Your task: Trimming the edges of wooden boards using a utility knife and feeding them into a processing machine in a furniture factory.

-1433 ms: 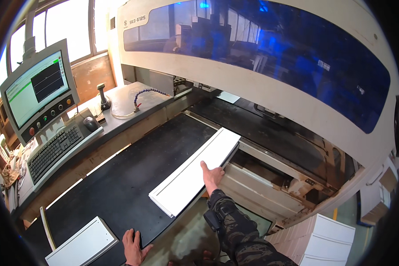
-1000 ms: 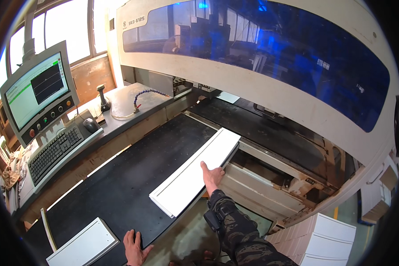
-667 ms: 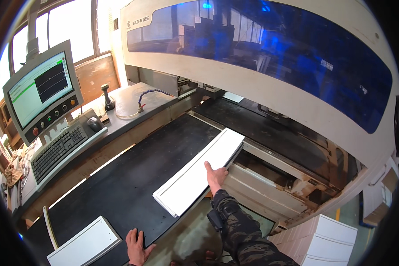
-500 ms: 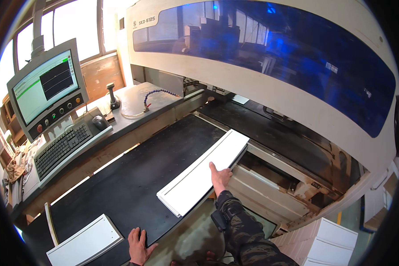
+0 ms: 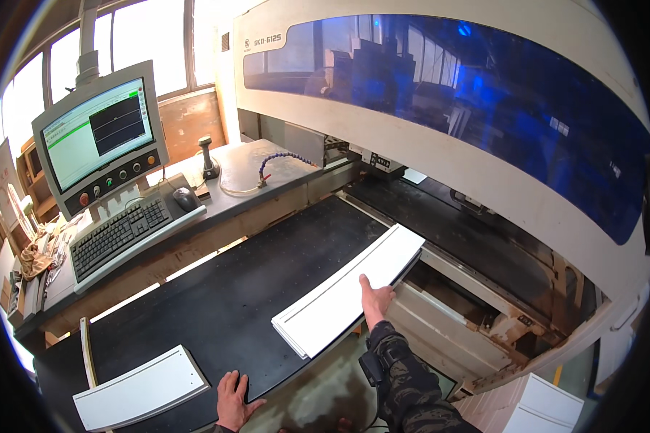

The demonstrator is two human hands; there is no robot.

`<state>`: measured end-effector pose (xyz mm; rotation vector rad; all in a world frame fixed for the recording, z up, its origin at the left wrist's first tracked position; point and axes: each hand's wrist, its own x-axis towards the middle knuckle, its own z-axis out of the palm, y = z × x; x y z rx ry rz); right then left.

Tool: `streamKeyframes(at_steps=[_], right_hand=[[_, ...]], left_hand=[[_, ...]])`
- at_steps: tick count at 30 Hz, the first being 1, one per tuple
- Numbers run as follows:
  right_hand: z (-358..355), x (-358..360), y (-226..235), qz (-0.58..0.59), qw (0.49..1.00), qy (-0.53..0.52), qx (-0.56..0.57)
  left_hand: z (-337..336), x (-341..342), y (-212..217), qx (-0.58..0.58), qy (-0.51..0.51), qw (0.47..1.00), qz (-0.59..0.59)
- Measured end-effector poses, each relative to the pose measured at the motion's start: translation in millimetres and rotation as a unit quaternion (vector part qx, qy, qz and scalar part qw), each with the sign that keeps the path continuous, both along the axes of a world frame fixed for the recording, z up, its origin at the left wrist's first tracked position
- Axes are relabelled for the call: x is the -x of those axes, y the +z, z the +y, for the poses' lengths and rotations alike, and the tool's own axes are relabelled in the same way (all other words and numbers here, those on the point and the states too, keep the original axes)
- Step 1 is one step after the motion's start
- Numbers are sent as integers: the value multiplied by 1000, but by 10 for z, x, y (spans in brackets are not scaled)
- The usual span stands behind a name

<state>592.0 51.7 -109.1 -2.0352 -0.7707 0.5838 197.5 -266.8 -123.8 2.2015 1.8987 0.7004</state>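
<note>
Lying along the right-hand edge of the black table (image 5: 217,303), a stack of long white panels (image 5: 336,294) is occupying the right corner of the table's far end, its grooved top panel facing up. The panels are sitting slightly out of line at the end closer to the person. The right hand (image 5: 376,301) is gripping or steadying the stack over its outer long side: the thumb is lying on the top face, spread from the other fingers, which are bending over the side. Their tips are hiding from view, so I cannot tell how firmly they are pinching.

The left hand (image 5: 235,401) is resting palm down on the table's right-hand edge, its fingers lying slightly apart and its thumb stretching out sideways. Just beside it, a shorter white stack (image 5: 144,386) is lying near the table's near end, with a pale strip (image 5: 88,353) running from it toward the left edge.

Beyond the left edge, a keyboard (image 5: 121,237) and a mouse (image 5: 184,198) are sitting below a lit monitor (image 5: 97,133). Past the far end, a machine with a blue window (image 5: 440,79) is standing. More white panels (image 5: 545,405) are standing on the floor at right.
</note>
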Motion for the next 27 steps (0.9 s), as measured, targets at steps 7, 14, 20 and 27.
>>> streamKeyframes(at_steps=[7, 14, 20, 27], right_hand=[[-7, 7, 10, -6, 1000, -5, 0], [16, -37, -14, -12, 1000, -12, 5], [50, -9, -37, -20, 1000, -15, 16], [62, -54, -101, -42, 998, -19, 30]], left_hand=[[-4, -16, -13, 5, 2, 1000, 13], [3, -71, 91, 3, 0, 1000, 12], [-3, -62, 28, 5, 3, 1000, -4], [-25, -96, 42, 4, 3, 1000, -2]])
